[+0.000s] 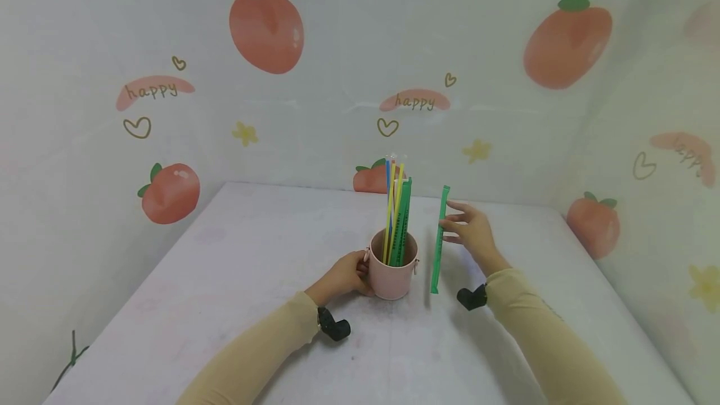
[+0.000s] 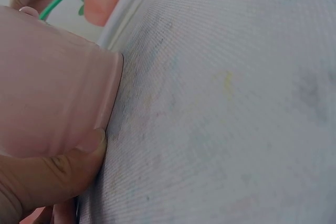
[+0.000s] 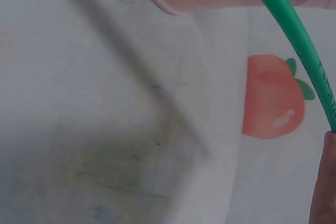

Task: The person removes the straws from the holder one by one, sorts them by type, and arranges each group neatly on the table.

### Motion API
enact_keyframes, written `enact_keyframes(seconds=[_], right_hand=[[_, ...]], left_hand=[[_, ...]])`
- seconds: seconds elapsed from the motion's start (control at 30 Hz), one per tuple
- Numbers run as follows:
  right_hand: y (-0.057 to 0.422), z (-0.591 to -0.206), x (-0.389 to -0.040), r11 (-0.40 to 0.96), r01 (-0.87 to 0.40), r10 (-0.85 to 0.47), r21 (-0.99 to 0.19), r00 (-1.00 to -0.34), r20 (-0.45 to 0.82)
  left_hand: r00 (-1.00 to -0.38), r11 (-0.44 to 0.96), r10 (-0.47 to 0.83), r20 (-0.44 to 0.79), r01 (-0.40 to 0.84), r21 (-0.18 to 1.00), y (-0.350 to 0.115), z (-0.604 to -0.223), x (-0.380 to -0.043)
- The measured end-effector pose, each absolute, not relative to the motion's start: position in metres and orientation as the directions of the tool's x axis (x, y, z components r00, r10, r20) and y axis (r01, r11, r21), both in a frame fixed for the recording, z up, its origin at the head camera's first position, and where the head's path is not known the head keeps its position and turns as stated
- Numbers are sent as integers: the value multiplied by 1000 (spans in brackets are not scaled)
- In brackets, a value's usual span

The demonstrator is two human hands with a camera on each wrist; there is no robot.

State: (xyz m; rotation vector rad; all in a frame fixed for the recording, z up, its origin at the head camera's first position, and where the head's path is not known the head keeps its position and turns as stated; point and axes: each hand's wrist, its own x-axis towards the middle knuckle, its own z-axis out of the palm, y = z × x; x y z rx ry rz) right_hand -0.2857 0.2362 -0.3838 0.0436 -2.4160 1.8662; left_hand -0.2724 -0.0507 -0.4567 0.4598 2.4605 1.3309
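A small pink bucket point(image 1: 390, 283) stands upright on the table. My left hand point(image 1: 345, 275) grips its left side; in the left wrist view the thumb point(image 2: 79, 161) presses near the base. Out of the bucket rise several thin yellow and blue straws point(image 1: 388, 205) in clear wrap, along with green slim packets point(image 1: 400, 230). To the right of the bucket, apart from it, my right hand point(image 1: 472, 230) pinches a long green packet point(image 1: 437, 258), nearly upright with dark print on it. Only one fingertip point(image 3: 324, 182) shows against this packet in the right wrist view.
A pale cloth covers the table point(image 1: 253, 236), whose back edge meets a white curtain point(image 1: 326, 130) printed with fruit, hearts and lettering. Black wrist cameras point(image 1: 334, 325) are on both sleeves. A dark green stem-like thing point(image 1: 72, 355) is at the lower left.
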Motion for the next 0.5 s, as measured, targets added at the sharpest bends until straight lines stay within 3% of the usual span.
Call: enact_keyframes(seconds=[0.5], right_hand=[[226, -413, -296, 331, 93, 90, -939, -994, -67]], left_hand=[[-903, 510, 411, -120, 119, 852, -51, -457, -272]])
